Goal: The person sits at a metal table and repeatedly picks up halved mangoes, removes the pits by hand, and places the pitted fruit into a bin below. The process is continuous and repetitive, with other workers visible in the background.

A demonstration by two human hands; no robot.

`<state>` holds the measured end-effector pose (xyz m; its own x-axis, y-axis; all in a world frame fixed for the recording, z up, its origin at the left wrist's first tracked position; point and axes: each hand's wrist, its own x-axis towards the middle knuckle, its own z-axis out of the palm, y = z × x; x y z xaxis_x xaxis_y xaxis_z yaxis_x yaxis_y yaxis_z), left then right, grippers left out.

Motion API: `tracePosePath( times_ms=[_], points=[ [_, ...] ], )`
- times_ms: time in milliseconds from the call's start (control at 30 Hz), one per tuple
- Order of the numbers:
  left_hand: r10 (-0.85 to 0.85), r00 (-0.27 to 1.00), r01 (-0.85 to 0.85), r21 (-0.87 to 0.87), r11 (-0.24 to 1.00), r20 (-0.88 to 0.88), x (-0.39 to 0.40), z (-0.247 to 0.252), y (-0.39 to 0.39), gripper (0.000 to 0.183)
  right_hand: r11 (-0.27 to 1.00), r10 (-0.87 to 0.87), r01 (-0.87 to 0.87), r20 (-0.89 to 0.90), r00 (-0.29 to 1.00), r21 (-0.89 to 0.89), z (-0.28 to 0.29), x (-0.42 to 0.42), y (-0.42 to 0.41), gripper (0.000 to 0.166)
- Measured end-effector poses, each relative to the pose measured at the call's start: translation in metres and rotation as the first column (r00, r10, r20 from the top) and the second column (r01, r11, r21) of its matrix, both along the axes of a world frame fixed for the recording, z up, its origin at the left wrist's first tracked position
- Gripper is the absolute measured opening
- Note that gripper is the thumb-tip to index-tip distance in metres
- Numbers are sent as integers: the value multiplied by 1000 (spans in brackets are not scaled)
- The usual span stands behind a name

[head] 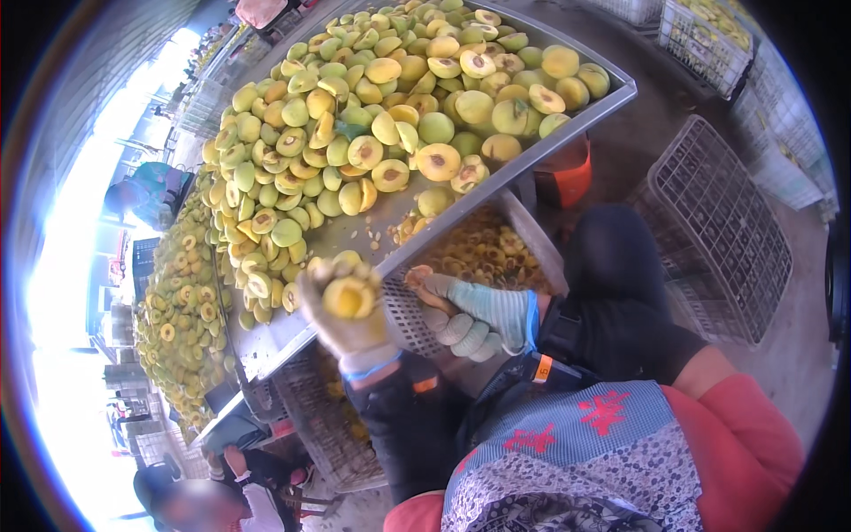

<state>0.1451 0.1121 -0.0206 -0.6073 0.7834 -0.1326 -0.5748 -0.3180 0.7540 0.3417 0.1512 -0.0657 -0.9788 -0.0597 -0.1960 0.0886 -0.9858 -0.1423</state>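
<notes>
Halved yellow-green fruits point(372, 86), some with brown stones inside, are heaped on a metal-rimmed table point(558, 123). My left hand point(356, 319), in a soiled light glove, is raised at the table's near edge with a yellow fruit half point(348, 298) in it. To its right, my right hand point(472, 319), in a striped blue-green glove, grips a brownish tool handle point(435, 299) whose tip is at a small reddish-brown piece. The tool's exact kind cannot be told. Both hands are over a perforated plastic basket point(407, 316).
Below the table edge lies a mass of brownish fruit pieces point(485, 246). A plastic crate point(725, 219) stands at right, with fruit-filled crates point(708, 43) behind. A red bucket point(572, 176) is under the table. Other people point(199, 499) are at lower left and upper left point(146, 193).
</notes>
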Motion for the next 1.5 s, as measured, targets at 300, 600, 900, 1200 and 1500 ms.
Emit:
tracePosePath(
  times_ms=[300,600,900,1200,1500],
  points=[
    [-373,96,-893,-246,378,-923,-109,42,-93,52,881,-288,89,376,881,466,22,-13,-4,54],
    [-825,-94,-595,-633,495,-557,-58,-13,54,54,991,-119,99,277,953,87,12,-13,8,49],
    [-424,859,344,-289,893,-286,-33,0,25,38,324,-664,191,79,743,926,20,-20,8,50],
    [-224,939,208,-90,974,-260,29,-25,19,37,-189,-668,-58,-85,739,980,5,-23,11,55],
    [-246,753,119,-241,963,-610,37,-16,13,22,-327,-606,-235,-12,795,915,4,-21,13,56]
  ],
)
